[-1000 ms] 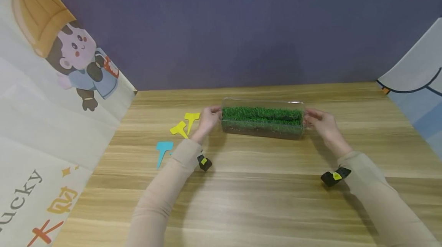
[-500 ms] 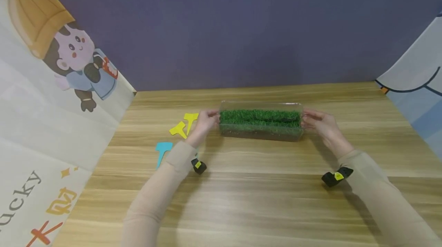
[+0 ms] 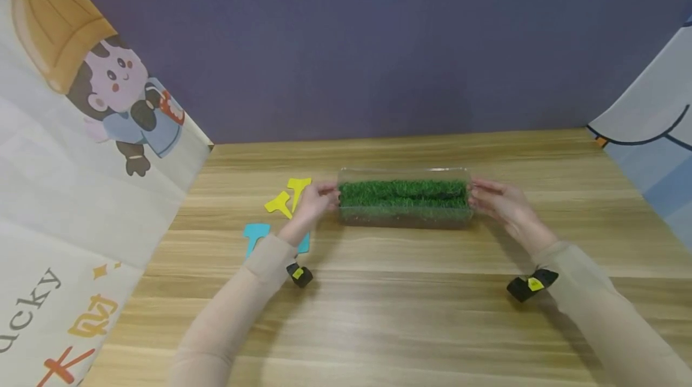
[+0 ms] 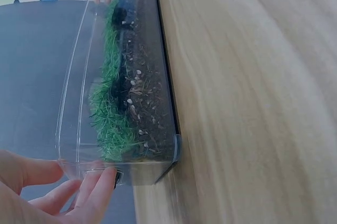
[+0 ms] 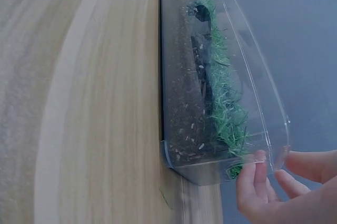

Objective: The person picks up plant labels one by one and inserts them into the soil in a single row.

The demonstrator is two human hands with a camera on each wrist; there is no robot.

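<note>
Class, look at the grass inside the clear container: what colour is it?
The grass is green; it shows best in the head view.

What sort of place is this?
Likely a staged tabletop recording spot, though I can't be certain: wood-grain table, plain dark backdrop behind it, and a small black camera worn at each wrist.

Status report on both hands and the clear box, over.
Left hand, right hand hold opposite ends of clear box. Green grass inside. Yellow tags beside left hand, apart from box.
</note>
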